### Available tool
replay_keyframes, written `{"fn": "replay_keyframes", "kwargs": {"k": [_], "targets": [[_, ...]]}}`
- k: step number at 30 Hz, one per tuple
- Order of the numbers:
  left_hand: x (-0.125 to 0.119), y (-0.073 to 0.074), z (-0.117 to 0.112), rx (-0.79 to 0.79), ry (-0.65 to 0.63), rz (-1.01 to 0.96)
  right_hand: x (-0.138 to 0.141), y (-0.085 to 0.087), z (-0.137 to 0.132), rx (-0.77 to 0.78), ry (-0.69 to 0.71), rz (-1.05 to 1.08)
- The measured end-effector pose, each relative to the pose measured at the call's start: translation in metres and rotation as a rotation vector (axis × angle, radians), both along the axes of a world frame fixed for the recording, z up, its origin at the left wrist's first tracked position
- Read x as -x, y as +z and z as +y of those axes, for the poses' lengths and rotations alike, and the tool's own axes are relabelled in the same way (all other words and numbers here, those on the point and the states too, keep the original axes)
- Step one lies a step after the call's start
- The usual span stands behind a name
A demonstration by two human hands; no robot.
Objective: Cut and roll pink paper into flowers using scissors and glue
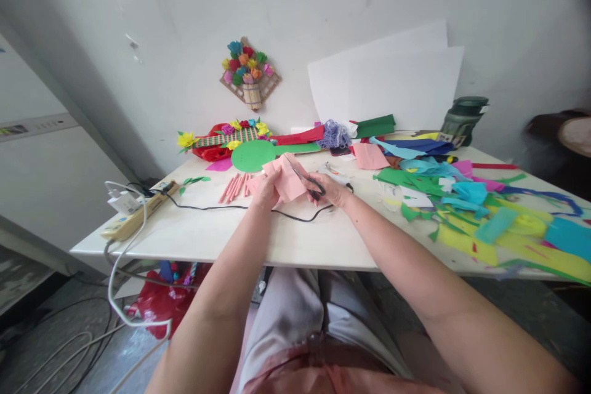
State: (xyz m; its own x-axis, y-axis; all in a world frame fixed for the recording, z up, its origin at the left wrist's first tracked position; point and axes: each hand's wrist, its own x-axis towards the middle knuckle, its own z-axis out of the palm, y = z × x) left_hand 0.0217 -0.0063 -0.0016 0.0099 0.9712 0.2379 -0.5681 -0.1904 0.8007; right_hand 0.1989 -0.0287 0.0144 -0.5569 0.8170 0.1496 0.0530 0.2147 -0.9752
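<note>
A sheet of pink paper is held between the two hands, just above the white table. It is gripped at its near-left edge by the left hand, whose fingers are closed on it. The sheet is seen tilted, with one corner pointing up and away from the person. Its long axis appears to run from the left hand diagonally towards the right hand. The paper is thin, matte and slightly crumpled, roughly four-sided, with soft folds across its face.

A pair of scissors is clamped in the right hand, the fingers being closed through dark handles. The slim blades are laid across the pink sheet and point up and to the left, away from the person, so the tool's long axis is diagonal. Whether the blades are parted cannot be told.

Just left of the left hand, a bundle of thin pink sticks lies on the table, fanned out. Beyond both hands a flat green paper shape, round with a long handle, is laid. A black cable is draped just below the hands. It runs leftwards to a power strip, well apart from the left hand. To the right of the right hand, the table is strewn with paper scraps in green, yellow, blue and magenta, cut in strips and ragged pieces.
</note>
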Motion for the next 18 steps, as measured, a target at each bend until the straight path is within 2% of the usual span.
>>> {"fn": "replay_keyframes", "kwargs": {"k": [5, 18], "targets": [[-0.0014, 0.0010, 0.0001, 0.005, -0.005, -0.026, -0.0007, -0.0027, 0.0027, -0.034, -0.010, -0.015], [0.0008, -0.0033, 0.0038, 0.012, -0.007, -0.043, 0.0022, -0.0031, 0.0009, 0.008, -0.040, -0.001]]}}
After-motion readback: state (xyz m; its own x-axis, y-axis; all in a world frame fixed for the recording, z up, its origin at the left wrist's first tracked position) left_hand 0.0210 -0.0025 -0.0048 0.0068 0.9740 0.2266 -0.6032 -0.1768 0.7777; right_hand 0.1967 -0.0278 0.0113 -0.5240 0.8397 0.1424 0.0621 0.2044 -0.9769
